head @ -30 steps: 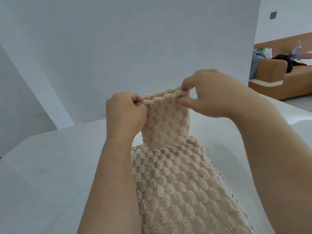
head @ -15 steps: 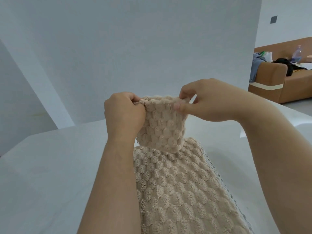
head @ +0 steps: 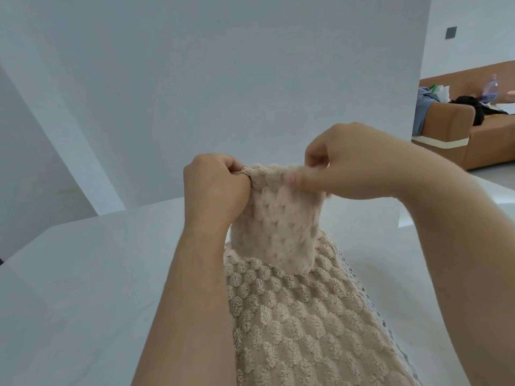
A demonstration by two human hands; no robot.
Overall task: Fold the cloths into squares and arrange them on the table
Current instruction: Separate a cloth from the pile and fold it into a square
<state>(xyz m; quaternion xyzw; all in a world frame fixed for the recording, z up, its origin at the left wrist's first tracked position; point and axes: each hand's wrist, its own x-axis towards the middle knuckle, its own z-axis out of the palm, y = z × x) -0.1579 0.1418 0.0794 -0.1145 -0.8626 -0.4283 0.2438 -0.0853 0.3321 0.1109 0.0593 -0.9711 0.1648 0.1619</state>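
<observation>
Table (head: 83, 274): white, the largest thing here; it runs from my near edge to a far edge that meets the pale wall panel (head: 223, 79). Bare surface lies open to the left of my left forearm and to the right of my right forearm.

Beige cloth (head: 292, 316): bubble-textured; it lies flat on the table between my forearms and runs off the bottom of the view. Its right edge shows a thin grey-white trim. Its far part is turned up and back toward me, so a flap hangs from my fingers with its lower fold resting on the flat part. The flap is blurred and its weave is hard to read.

Sofa (head: 459, 140): brown, far right, well apart from the table, with clothes and a bottle on it.

Left hand (head: 216, 188): curled into a loose fist, thumb and forefinger pinching the left top corner of the raised flap. It touches the flap's left edge.

Right hand (head: 354, 162): thumb and forefinger pinching the right part of the flap's top edge, other fingers curled above it. The pinched top edge spans the gap between my two hands, above the table and near its far edge.
</observation>
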